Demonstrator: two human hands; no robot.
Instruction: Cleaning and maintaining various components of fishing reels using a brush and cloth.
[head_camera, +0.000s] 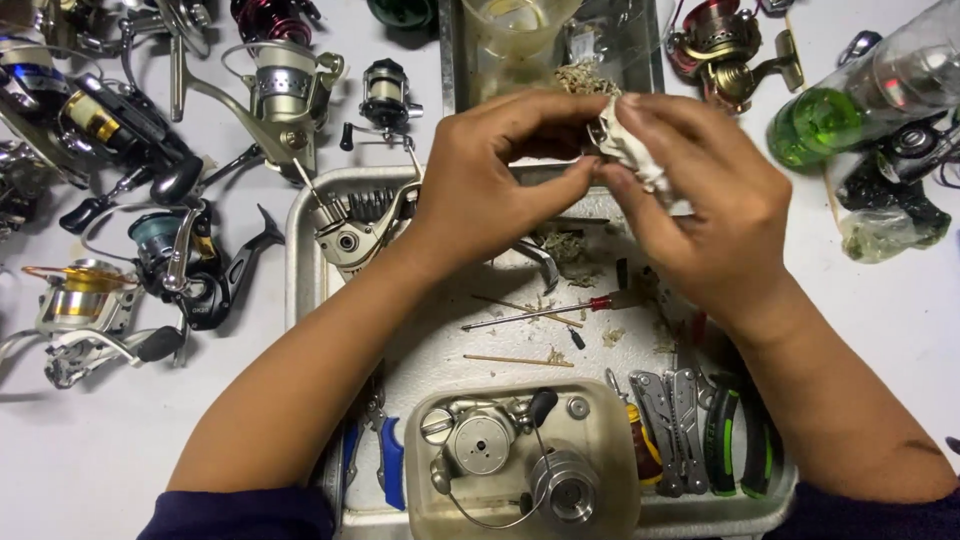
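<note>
A white table carries a metal tray at its middle, with many fishing reels spread over the table to the left and a green bottle at the upper right. Both hands are raised above the far end of the tray. The left hand and the right hand meet fingertip to fingertip around a small part wrapped in a white rag, which sits between them, pinched by both. Below the hands, on the tray, lie a red-handled screwdriver and a thin wooden stick. Nearer the person, a clear plastic tub holds silver reel parts, with a folding multi-tool just to its right.
</note>
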